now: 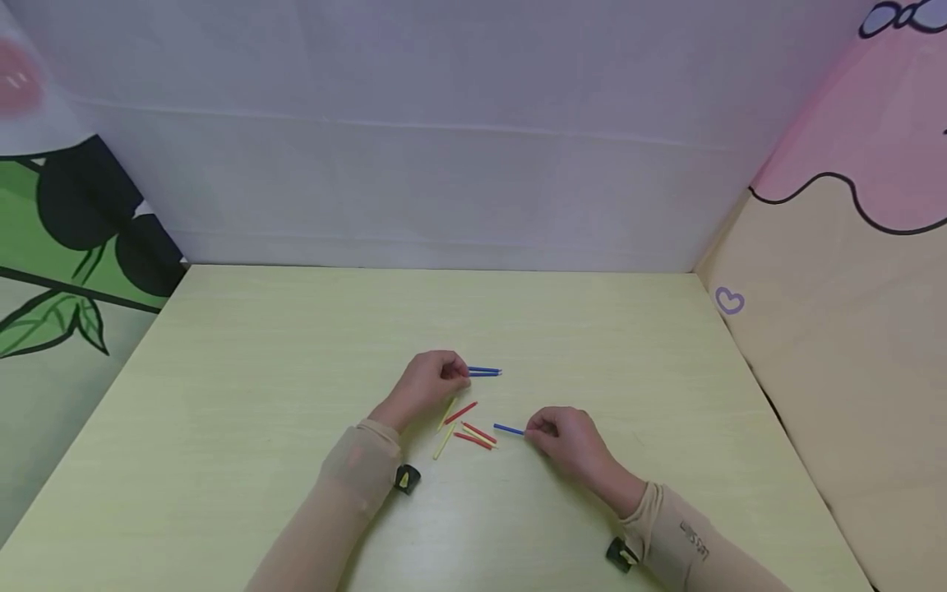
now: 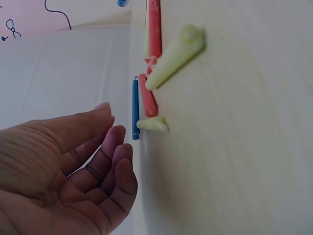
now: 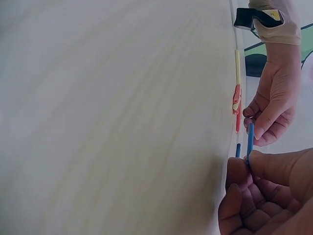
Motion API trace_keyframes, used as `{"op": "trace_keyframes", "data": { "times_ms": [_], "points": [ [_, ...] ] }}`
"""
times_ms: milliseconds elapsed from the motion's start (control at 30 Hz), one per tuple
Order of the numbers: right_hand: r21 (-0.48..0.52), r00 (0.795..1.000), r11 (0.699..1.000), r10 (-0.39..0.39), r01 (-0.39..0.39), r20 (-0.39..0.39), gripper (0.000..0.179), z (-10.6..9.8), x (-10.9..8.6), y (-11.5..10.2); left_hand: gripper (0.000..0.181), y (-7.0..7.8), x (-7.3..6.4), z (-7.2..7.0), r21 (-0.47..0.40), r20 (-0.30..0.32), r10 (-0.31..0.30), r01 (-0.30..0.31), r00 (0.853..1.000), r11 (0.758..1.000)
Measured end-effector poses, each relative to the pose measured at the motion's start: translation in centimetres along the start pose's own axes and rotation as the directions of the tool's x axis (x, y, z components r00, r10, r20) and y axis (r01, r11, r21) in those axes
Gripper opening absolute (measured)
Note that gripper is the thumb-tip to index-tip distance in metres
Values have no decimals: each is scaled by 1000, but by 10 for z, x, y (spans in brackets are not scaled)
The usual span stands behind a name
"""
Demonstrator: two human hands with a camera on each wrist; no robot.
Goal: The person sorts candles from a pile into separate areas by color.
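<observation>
My right hand (image 1: 570, 440) pinches the end of a thin blue stick (image 1: 509, 429) between thumb and fingertips; in the right wrist view this held stick (image 3: 250, 138) points away from the thumb. Two more blue sticks (image 1: 485, 372) lie side by side at the far end of the group. Just left of them is my left hand (image 1: 432, 378), fingertips right at their near ends. The left wrist view shows that hand (image 2: 93, 166) loosely curled, its fingertips apart from the blue stick (image 2: 135, 107) beside them.
Between the hands, several red sticks (image 1: 472, 441) and yellow sticks (image 1: 443, 442) lie scattered, some crossing. All rest on a pale wooden table (image 1: 296, 345). A whitish cloth wall (image 1: 414, 189) stands at the back, with a printed panel (image 1: 836, 312) along the right side.
</observation>
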State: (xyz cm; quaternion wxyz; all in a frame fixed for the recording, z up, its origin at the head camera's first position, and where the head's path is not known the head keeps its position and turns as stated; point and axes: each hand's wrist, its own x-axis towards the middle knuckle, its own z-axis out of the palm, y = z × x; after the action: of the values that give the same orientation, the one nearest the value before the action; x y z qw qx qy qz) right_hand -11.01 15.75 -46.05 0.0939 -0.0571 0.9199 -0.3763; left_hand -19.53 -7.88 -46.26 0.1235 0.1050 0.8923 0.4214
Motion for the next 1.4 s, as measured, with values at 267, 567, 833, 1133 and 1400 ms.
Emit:
{"op": "trace_keyframes", "data": {
  "times_ms": [267, 567, 833, 1133, 1400],
  "points": [
    [2, 1000, 1000, -17, 17, 6, 3, -1, 2, 1, 5, 5, -5, -2, -12, 29, 16, -15, 999, 1000],
    [22, 1000, 1000, -5, 5, 9, 4, -2, 4, 2, 6, 6, -12, -3, -21, 49, 14, -13, 999, 1000],
    [24, 1000, 999, -23, 23, -3, 4, -4, 4, 5, 6, 5, -19, -3, -18, 78, 18, -16, 997, 1000],
    [48, 999, 998, -37, 36, 8, 4, -4, 5, 5, 5, 3, -27, -1, -13, 94, 43, -42, 995, 999],
    [60, 999, 997, -47, 46, 20, 6, -5, 6, 4, 5, 4, -34, -1, -51, 120, 72, -66, 990, 997]
  ]
}}
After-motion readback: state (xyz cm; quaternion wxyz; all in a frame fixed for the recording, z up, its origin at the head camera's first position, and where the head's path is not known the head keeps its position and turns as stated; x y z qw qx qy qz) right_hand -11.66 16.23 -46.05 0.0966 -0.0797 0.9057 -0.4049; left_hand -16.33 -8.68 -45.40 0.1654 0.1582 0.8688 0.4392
